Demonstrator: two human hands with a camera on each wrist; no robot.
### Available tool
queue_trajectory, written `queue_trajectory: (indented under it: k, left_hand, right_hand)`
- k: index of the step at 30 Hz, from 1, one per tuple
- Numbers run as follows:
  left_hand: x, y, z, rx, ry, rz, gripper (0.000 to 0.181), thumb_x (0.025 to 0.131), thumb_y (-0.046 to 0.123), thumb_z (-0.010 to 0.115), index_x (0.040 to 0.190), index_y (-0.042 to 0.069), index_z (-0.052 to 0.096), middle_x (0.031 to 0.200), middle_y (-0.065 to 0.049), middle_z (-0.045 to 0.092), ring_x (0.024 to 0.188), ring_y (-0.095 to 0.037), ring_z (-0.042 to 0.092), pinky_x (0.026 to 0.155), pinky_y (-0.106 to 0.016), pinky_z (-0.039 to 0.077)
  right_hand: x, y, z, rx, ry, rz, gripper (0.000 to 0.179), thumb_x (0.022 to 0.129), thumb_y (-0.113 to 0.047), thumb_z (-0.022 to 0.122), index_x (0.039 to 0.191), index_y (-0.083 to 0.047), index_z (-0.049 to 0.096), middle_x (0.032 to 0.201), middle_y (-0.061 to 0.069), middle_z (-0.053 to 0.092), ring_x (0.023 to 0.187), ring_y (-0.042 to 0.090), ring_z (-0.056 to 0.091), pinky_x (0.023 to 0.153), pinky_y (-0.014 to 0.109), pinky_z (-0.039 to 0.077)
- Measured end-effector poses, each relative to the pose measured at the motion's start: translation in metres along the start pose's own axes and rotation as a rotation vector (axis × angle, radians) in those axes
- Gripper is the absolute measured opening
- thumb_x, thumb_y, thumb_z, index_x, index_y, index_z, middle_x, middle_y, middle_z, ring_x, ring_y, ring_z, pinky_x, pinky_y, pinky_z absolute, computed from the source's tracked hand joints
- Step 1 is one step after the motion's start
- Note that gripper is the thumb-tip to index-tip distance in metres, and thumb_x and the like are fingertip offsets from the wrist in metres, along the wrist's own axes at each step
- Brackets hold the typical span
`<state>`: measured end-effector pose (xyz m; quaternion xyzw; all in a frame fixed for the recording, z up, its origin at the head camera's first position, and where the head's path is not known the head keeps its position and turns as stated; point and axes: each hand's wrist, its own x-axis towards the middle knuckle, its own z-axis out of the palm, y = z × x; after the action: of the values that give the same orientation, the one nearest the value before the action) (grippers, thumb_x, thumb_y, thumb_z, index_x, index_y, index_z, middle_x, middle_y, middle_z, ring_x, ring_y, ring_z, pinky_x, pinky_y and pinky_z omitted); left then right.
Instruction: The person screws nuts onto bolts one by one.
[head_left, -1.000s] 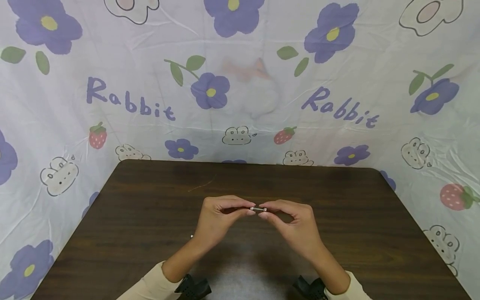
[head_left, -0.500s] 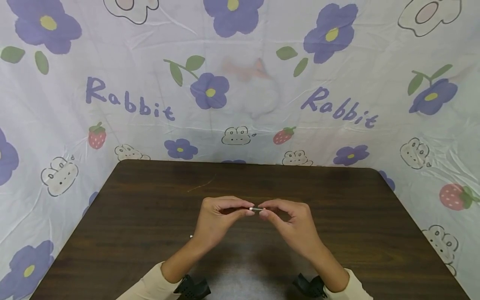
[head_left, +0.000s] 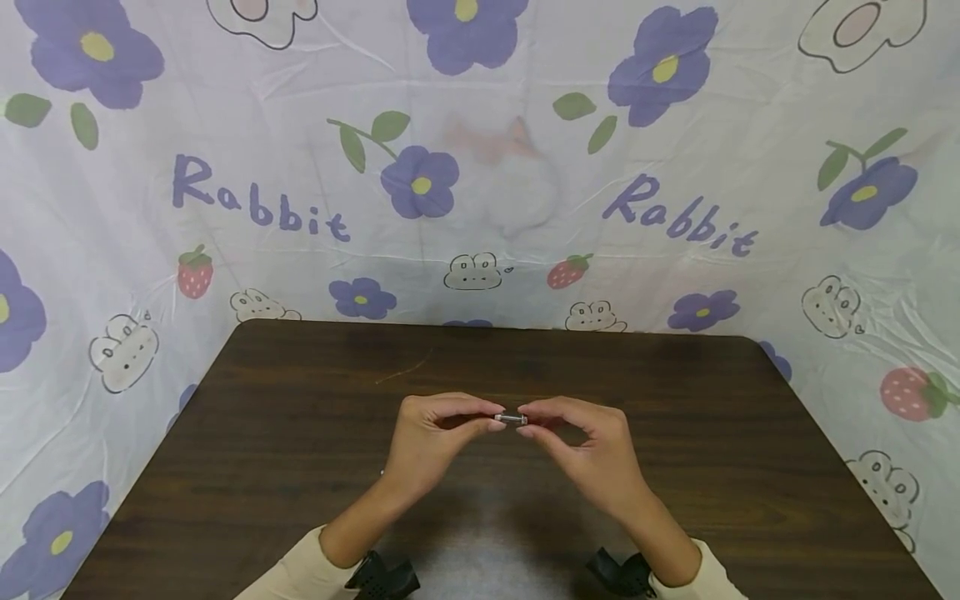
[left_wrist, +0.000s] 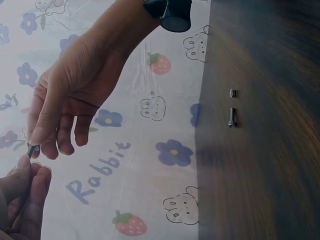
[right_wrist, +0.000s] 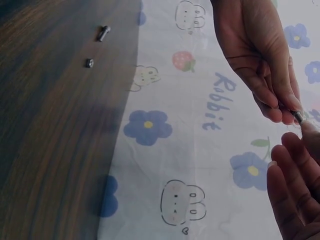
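Observation:
A small metal bolt [head_left: 511,418] lies almost level between my two hands, above the dark table. My left hand [head_left: 431,437] pinches its left end between thumb and index finger. At the other end, the thumb and index finger of my right hand [head_left: 592,446] grip the wider head. The left wrist view shows the dark threaded shank of this bolt [left_wrist: 33,150] bridging the two sets of fingertips. The right wrist view shows only a short piece of the bolt [right_wrist: 298,116], the rest being covered by fingers.
A second bolt [left_wrist: 233,118] and a loose nut [left_wrist: 232,93] lie on the wooden table [head_left: 300,400]; my left wrist mostly hides them from the head view. A patterned cloth [head_left: 517,200] hangs behind the table. A thin strand [head_left: 405,368] lies near the back edge.
Both hands and the bolt have shifted very slightly left. My right fingertips moved inward along the bolt half a second ago and are now back out at its head.

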<state>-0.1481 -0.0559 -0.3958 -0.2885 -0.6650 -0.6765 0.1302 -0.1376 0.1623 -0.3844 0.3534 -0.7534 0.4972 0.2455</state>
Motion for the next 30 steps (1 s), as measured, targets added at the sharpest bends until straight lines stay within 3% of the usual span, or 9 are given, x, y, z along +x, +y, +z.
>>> queue_trajectory:
  k: [13, 19, 25, 30]
  left_hand:
    - [-0.0002, 0.0013, 0.0022, -0.020, -0.007, 0.019, 0.012, 0.083, 0.000, 0.081, 0.095, 0.000, 0.080, 0.090, -0.007, 0.078, 0.081, -0.021, 0.075, 0.070, -0.037, 0.062]
    - [-0.0013, 0.0028, 0.0021, 0.004, -0.014, 0.024, 0.012, 0.083, 0.001, 0.082, 0.095, -0.002, 0.080, 0.089, -0.006, 0.078, 0.080, -0.020, 0.075, 0.068, -0.036, 0.062]
    - [-0.0012, 0.0033, 0.0011, 0.015, -0.008, 0.024, 0.012, 0.083, 0.002, 0.082, 0.094, 0.001, 0.081, 0.089, -0.005, 0.078, 0.079, -0.019, 0.074, 0.067, -0.035, 0.062]
    - [-0.0002, 0.0043, -0.0009, 0.016, 0.005, 0.032, 0.012, 0.083, 0.001, 0.082, 0.095, 0.000, 0.080, 0.089, -0.006, 0.077, 0.079, -0.020, 0.074, 0.067, -0.035, 0.062]
  right_hand:
    - [-0.0005, -0.0001, 0.0005, 0.012, -0.013, 0.052, 0.015, 0.086, 0.003, 0.078, 0.091, -0.011, 0.078, 0.084, -0.001, 0.076, 0.074, 0.012, 0.072, 0.070, 0.023, 0.058]
    - [-0.0005, 0.0010, 0.0012, 0.018, -0.030, 0.066, 0.019, 0.088, 0.005, 0.075, 0.085, -0.013, 0.077, 0.077, -0.007, 0.073, 0.073, 0.011, 0.071, 0.070, 0.022, 0.057]
    - [-0.0013, -0.0006, -0.0002, 0.000, -0.041, 0.116, 0.016, 0.088, 0.002, 0.077, 0.097, -0.012, 0.077, 0.085, -0.004, 0.075, 0.077, 0.011, 0.072, 0.070, 0.023, 0.058]
    - [-0.0005, -0.0015, -0.0010, -0.005, -0.037, 0.088, 0.031, 0.081, 0.001, 0.084, 0.109, -0.010, 0.075, 0.097, 0.000, 0.077, 0.081, 0.012, 0.073, 0.069, 0.029, 0.060]
